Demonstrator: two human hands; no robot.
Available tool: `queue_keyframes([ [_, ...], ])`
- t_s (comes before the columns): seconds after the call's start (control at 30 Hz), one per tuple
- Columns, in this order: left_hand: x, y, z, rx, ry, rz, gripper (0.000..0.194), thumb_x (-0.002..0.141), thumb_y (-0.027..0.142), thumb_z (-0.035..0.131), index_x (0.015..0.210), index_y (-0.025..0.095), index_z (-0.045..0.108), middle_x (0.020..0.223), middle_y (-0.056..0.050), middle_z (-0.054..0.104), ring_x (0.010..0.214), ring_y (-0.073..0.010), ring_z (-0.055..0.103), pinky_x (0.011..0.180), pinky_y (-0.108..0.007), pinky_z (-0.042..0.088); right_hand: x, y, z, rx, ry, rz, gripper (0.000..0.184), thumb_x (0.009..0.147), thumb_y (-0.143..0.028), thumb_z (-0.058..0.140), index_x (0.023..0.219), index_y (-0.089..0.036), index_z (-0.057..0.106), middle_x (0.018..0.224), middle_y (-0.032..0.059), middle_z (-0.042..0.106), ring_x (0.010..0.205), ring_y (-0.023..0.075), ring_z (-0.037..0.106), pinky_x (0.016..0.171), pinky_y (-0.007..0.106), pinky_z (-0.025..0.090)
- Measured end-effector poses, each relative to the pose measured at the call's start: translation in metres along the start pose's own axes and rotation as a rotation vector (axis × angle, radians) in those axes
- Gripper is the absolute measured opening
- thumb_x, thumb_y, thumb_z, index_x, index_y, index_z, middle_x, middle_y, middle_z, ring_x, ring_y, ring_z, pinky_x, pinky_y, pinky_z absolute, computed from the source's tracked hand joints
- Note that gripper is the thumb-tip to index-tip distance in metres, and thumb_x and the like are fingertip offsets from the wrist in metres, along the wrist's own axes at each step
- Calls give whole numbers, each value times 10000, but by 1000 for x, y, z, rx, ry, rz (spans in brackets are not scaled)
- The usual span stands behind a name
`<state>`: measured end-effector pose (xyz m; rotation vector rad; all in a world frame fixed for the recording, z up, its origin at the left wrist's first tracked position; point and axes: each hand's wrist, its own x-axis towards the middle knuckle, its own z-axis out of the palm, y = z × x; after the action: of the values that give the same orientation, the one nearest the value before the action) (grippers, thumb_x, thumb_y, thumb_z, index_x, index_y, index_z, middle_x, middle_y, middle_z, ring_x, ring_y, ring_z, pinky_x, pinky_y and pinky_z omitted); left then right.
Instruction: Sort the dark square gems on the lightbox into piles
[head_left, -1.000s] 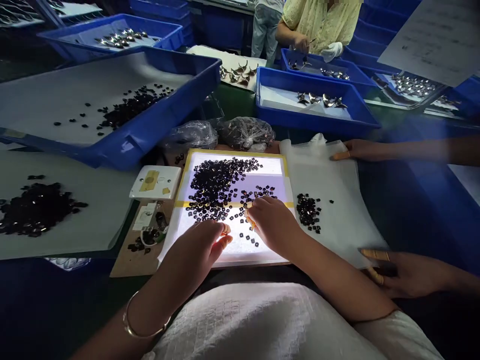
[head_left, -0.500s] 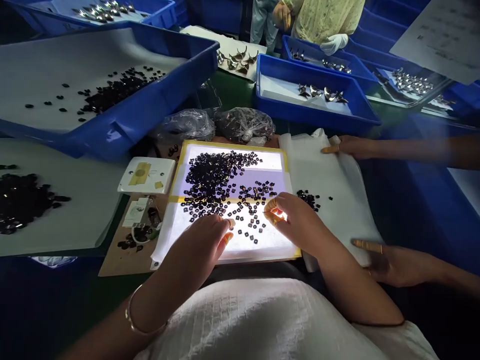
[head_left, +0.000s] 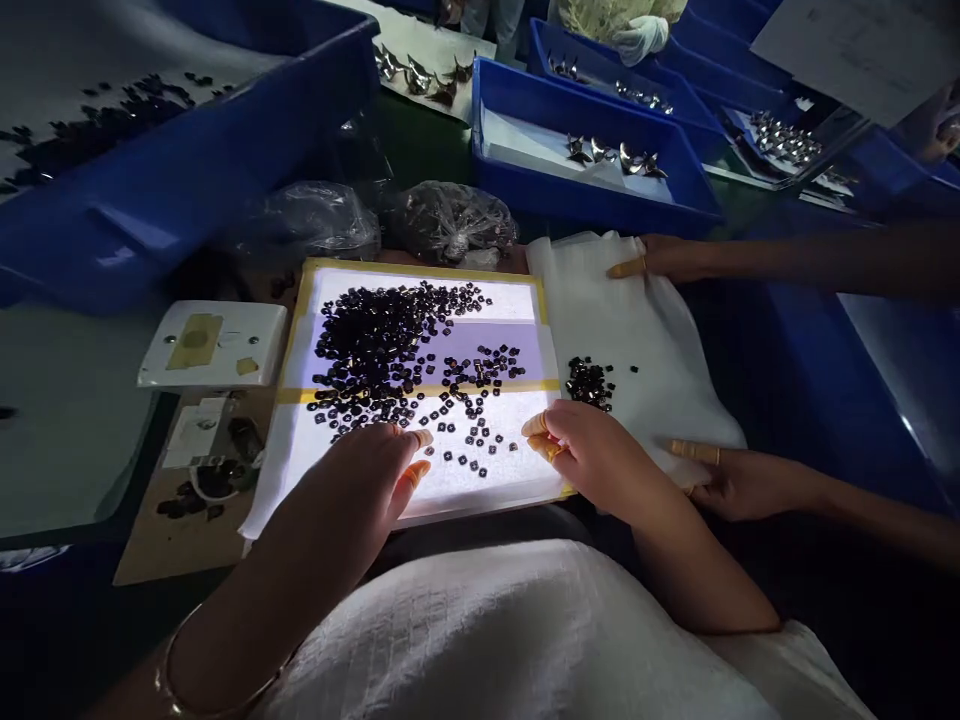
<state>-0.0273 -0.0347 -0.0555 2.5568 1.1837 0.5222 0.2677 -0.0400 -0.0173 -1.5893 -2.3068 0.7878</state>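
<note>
A lit white panel (head_left: 345, 485) edged with yellow tape lies before me, with a dense heap of small dark square pieces (head_left: 367, 335) on its upper left and looser ones toward the middle. My left hand (head_left: 367, 465) is over the lower left of the panel; its thumb and forefinger are apart, close to one loose piece. On the lower right, my right hand (head_left: 589, 450) has its fingers bent together, yellow covers on the tips. Whether a piece is between them is hidden. One piece (head_left: 514, 446) lies just left of those fingertips.
On the right, another person's two hands (head_left: 671, 258) hold a white sheet (head_left: 645, 320) bearing a small dark pile (head_left: 589, 383). Blue trays (head_left: 592, 195) with shiny metal parts stand behind. A white switch plate (head_left: 214, 343) and plastic bags (head_left: 457, 220) are nearby.
The whole view has swung, so things appear farther left and higher. Relative to the panel, my right hand has shifted toward its right edge. My left hand stays over much the same part.
</note>
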Motion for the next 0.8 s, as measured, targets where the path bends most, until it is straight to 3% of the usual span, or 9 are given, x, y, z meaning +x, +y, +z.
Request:
queue_keyframes([
  [0.2,1,2,-5,40,4,-38,254,1026,237,499,1244,140,586,984,-117,700,904,-292,690,801,-436,575,-1,-8,8,-92,-38,-18,126,956,-114,656,1066,-170,681,1006,74,704,949,229,653,762,338,492],
  [0.5,4,4,-4,-102,-30,-152,206,989,223,507,1142,190,640,990,-103,700,938,-286,659,857,-455,558,3,-12,14,-254,-46,-84,125,926,-69,638,876,-183,640,889,61,667,833,221,616,703,345,486],
  [0.67,10,6,-4,-266,-56,-261,162,943,270,509,900,226,659,848,-73,646,826,-273,590,775,-452,532,3,-10,16,-159,42,-92,98,961,-124,587,963,-196,653,937,72,717,883,235,668,747,369,531],
  [0.8,16,16,-6,-406,-41,-313,181,957,344,520,931,228,656,888,-66,703,824,-251,647,769,-435,562,9,-22,19,-9,194,-215,99,1007,-190,554,1000,-204,651,946,64,740,898,223,697,783,375,563],
])
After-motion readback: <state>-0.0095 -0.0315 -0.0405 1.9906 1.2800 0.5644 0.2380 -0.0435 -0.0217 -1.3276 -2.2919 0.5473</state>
